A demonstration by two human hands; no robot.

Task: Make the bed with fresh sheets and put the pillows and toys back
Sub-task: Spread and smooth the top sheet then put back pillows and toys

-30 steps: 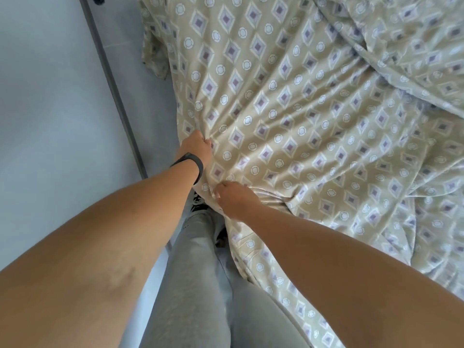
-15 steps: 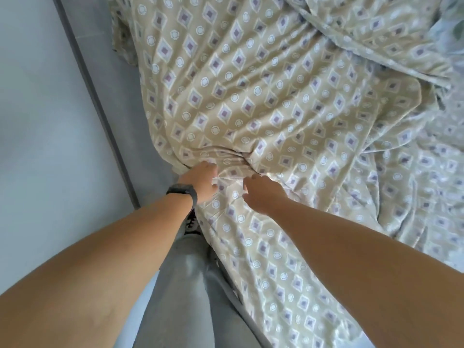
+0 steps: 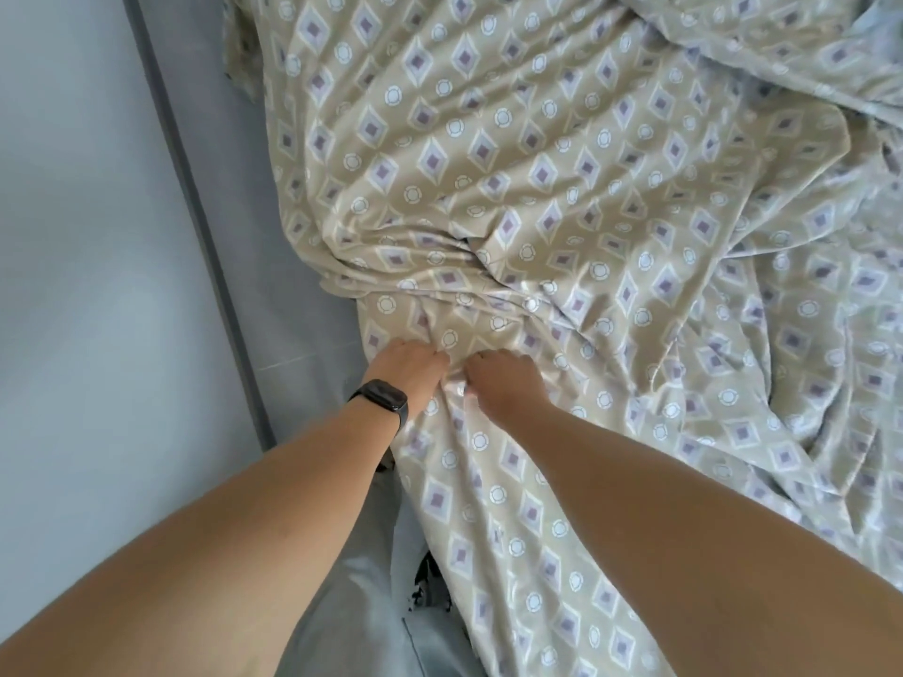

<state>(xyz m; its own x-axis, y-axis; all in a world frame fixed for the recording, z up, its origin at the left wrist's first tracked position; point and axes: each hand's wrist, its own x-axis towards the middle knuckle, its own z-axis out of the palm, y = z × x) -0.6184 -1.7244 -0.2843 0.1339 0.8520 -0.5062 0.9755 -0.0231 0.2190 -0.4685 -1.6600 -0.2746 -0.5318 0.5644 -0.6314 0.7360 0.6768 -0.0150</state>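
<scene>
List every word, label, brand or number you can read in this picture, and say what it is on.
None can be read.
The beige sheet with diamond and circle print, gripped by the left hand and right hand, carries pattern only.
The black wristband has a dark face, showing nothing.

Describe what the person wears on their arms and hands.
Both forearms are bare, with no sleeves in view. The left hand has a black wristband with a dark rectangular face at its wrist. The right hand wears nothing visible: no ring, band or glove.
</scene>
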